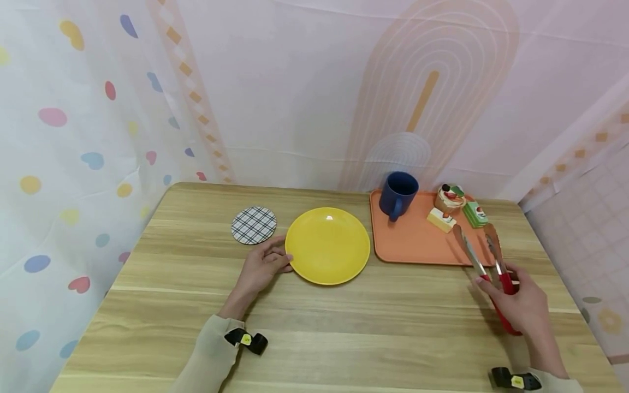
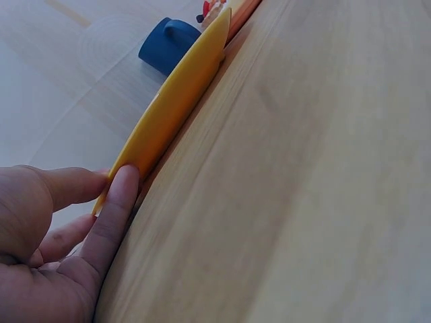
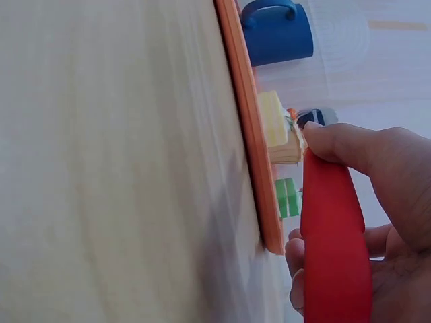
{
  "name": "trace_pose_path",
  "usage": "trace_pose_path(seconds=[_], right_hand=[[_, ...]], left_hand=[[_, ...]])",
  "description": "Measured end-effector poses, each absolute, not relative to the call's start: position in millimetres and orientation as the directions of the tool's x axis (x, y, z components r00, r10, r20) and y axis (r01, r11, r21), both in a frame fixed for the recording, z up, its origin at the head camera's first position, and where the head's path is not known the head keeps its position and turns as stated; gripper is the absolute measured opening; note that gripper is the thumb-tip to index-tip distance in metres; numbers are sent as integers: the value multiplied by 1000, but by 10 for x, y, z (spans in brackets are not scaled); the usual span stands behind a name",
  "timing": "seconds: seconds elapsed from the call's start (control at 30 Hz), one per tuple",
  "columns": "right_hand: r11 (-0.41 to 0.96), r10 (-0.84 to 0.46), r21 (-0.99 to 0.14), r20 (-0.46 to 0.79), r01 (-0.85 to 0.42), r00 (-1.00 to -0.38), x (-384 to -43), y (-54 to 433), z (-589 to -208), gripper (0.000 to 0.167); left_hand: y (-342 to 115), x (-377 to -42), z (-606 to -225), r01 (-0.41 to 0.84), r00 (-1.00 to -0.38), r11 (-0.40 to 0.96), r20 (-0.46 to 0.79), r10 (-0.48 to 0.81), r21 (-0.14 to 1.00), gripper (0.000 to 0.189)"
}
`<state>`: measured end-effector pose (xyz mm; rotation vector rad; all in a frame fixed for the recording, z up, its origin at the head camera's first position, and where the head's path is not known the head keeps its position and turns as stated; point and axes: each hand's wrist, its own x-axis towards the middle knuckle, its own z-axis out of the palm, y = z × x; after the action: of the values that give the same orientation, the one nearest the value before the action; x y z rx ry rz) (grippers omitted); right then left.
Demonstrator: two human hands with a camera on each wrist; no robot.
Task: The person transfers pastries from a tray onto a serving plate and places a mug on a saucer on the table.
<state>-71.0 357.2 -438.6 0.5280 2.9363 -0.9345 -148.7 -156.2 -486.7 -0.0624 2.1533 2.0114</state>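
My left hand [image 1: 263, 266] pinches the left rim of a round yellow plate [image 1: 327, 246], thumb on top and fingers at the edge. In the left wrist view the plate [image 2: 176, 101] is seen edge-on, low over the wood. With my right hand [image 1: 522, 300] I grip red-handled tongs [image 1: 506, 281], whose brown tips stand apart over the right part of an orange tray [image 1: 410, 248]. Close by those tips lie a yellow cake slice [image 1: 441, 220] and a green cake slice [image 1: 475, 214]. Behind them stands a cupcake [image 1: 449, 198] topped with fruit.
A dark blue mug [image 1: 398, 194] stands at the tray's back left corner. Left of the plate, near my left fingers, lies a round checked coaster [image 1: 254, 225]. The wooden table [image 1: 354, 338] meets a patterned cloth backdrop [image 1: 295, 98] at its back edge.
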Motion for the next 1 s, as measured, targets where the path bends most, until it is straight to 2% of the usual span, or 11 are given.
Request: trace_pose_path(seconds=[0.73, 1.0], right_hand=[[782, 311, -543, -88, 307, -946, -911, 3632, -4268, 95], [765, 346, -532, -134, 362, -929, -1022, 3670, -4257, 97]], left_hand=[[-1559, -1490, -4866, -155, -981, 79, -163, 101, 985, 55], [-1561, -1495, -4882, -157, -982, 79, -165, 96, 984, 54]])
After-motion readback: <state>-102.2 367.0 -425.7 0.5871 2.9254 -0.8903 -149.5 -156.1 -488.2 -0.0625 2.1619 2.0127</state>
